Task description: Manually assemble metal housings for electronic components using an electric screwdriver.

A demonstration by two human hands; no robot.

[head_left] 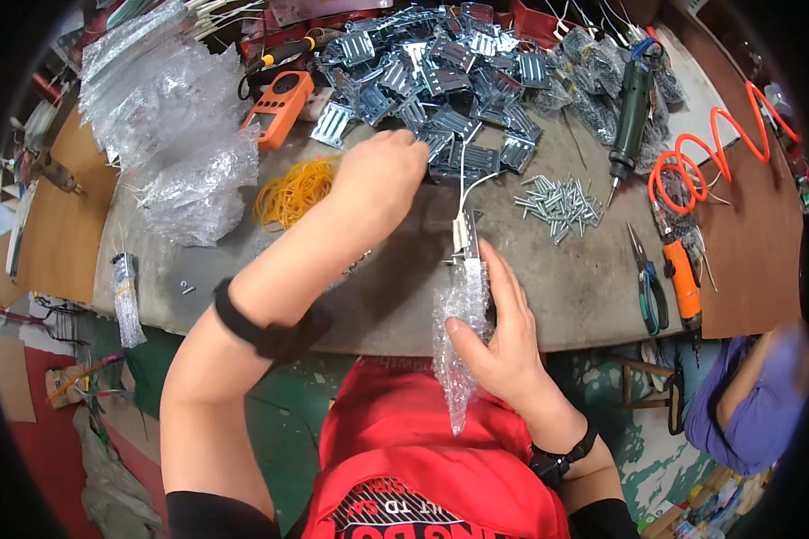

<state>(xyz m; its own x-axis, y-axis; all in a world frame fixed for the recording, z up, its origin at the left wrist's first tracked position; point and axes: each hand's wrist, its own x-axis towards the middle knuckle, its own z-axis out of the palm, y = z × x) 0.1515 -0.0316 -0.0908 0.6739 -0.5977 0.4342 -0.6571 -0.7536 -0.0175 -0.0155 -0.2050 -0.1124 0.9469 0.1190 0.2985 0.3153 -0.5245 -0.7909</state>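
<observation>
Slim part in clear bubble wrap [459, 310], long axis near to far, at our right hand [510, 346]

We see it over the near edge of the grey worktop [575, 296], its thin white wires [463, 175] leading to the far side. Our right hand is the nearer: thumb across the wrap, fingers along its right side, a narrow hold. Our left hand [382, 180] is curled, farther off and to the left, beside the heap of shiny slotted metal brackets [445, 81]; its fingertips are hidden, so we cannot tell whether it holds anything.

Metal plates [449, 81] silvery blue; rubber bands [289, 199] yellow; apron [422, 463] red.
</observation>
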